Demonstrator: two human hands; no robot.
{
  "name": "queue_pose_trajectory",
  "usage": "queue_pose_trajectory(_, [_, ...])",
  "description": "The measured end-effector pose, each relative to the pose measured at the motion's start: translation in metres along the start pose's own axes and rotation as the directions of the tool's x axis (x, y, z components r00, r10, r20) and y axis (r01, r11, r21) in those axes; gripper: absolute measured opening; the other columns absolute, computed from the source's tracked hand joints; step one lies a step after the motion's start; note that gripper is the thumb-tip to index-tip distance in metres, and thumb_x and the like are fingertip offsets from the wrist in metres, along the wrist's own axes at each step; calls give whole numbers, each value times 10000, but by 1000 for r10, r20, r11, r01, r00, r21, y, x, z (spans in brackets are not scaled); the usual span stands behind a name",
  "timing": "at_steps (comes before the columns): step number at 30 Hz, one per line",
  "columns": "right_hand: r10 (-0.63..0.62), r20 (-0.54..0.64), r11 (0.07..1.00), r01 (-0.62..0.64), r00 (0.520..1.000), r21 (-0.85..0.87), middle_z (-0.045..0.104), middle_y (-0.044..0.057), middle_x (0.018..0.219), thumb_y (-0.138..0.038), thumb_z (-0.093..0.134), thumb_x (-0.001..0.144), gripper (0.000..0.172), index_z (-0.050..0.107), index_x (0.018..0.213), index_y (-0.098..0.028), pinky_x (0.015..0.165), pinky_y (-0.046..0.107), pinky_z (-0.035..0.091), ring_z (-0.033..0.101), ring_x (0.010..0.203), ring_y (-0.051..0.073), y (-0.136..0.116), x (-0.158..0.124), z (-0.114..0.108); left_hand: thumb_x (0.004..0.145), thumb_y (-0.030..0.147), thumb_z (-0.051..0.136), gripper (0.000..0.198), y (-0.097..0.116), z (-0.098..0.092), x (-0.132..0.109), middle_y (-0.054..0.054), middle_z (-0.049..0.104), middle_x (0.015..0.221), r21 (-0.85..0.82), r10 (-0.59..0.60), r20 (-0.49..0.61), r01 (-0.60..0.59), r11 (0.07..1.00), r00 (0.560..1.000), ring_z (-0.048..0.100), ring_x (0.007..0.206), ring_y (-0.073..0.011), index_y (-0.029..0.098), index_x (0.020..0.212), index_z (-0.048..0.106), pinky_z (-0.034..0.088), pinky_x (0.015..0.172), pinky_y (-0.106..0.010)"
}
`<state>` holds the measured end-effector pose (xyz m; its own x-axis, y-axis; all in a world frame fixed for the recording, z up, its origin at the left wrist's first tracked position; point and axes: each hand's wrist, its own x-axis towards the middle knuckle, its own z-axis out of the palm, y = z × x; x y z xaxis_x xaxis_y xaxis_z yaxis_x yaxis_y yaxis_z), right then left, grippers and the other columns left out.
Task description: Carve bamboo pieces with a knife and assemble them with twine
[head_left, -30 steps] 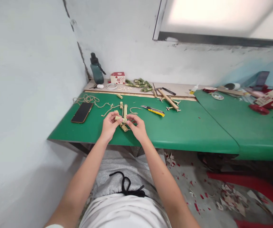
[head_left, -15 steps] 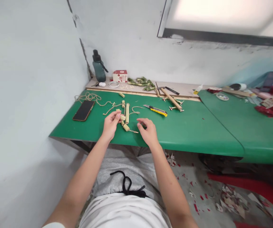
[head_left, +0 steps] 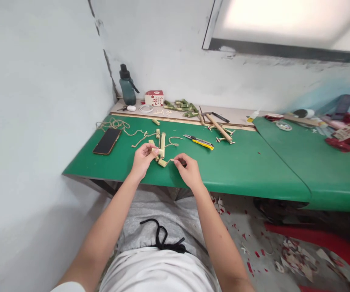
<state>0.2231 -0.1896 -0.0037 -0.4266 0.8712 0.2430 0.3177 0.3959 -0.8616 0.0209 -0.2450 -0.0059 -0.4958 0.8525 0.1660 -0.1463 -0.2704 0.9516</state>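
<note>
My left hand [head_left: 143, 160] pinches a short pale bamboo piece [head_left: 157, 151] between thumb and fingers. My right hand [head_left: 188, 168] is closed on the end of a thin string [head_left: 168, 161], which runs to another short bamboo piece [head_left: 162, 163] on the table. A longer bamboo tube [head_left: 163, 142] lies between the hands, just beyond them, with its flared end away from me. Above it is a small bamboo piece [head_left: 158, 132] with string around it. Part of the jointed bamboo lies hidden behind my left fingers.
A yellow utility knife [head_left: 199, 142] lies right of the tube on the green table [head_left: 248, 166]. At left are a phone [head_left: 107, 141] and tangled twine [head_left: 114, 123]. A hammer [head_left: 220, 127], green bamboo pieces [head_left: 182, 107], a bottle [head_left: 128, 90] and a box [head_left: 154, 98] are at the back.
My right hand has moved slightly left and closed on the string end, which is now lifted off the table. My left hand still holds its bamboo piece, now turned more level.
</note>
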Motion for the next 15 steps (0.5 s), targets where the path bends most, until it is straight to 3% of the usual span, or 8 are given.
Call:
queue_pose_trajectory(4, [35, -46, 967, -22, 998, 255, 713, 2, 759, -400, 684, 863, 155, 687, 851, -245, 699, 326, 499, 633, 699, 188, -4, 18, 23, 723, 410, 947, 360, 1, 0, 0, -48, 769, 921, 19, -14, 38, 14, 1000, 999, 706, 824, -152, 180, 898, 734, 568, 757, -259])
queue_pose_trajectory(8, [86, -72, 869, -39, 994, 493, 725, 10, 771, -402, 728, 777, 169, 681, 815, -244, 756, 350, 564, 688, 741, 203, -7, 32, 41, 703, 414, 943, 366, 2, 1, 1, -44, 760, 885, 29, -33, 38, 32, 999, 999, 691, 801, -159, 179, 883, 727, 560, 727, -266])
queue_pose_trajectory(15, [141, -70, 769, -65, 987, 635, 773, 13, 814, -387, 805, 722, 213, 729, 857, -242, 831, 359, 580, 704, 782, 198, -7, 22, 29, 669, 474, 935, 437, 3, 3, 1, -38, 733, 851, 49, -75, 14, 74, 996, 997, 653, 747, -143, 167, 888, 712, 536, 692, -260])
